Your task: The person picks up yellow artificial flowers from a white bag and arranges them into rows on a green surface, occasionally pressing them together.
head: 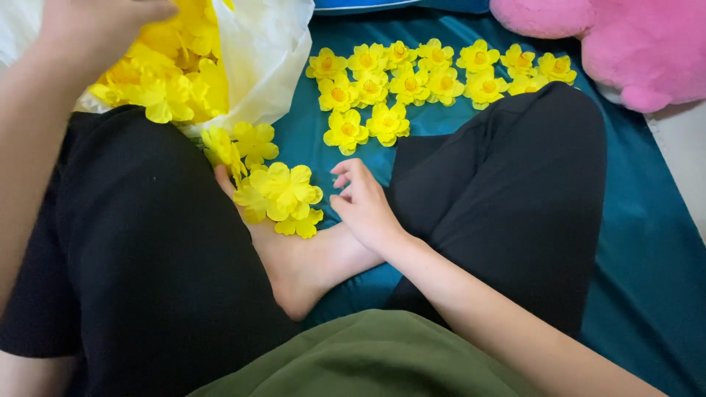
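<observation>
This is looking like a home, most likely a bed or a soft sitting spot in a bedroom. A smooth teal satin sheet (647, 279) is covering the surface, and a fluffy pink plush toy (625, 44) is lying at its far corner. A person is sitting cross-legged and barefoot on the sheet in black trousers, with loose yellow fabric flowers (412, 81) lying spread over it.
</observation>
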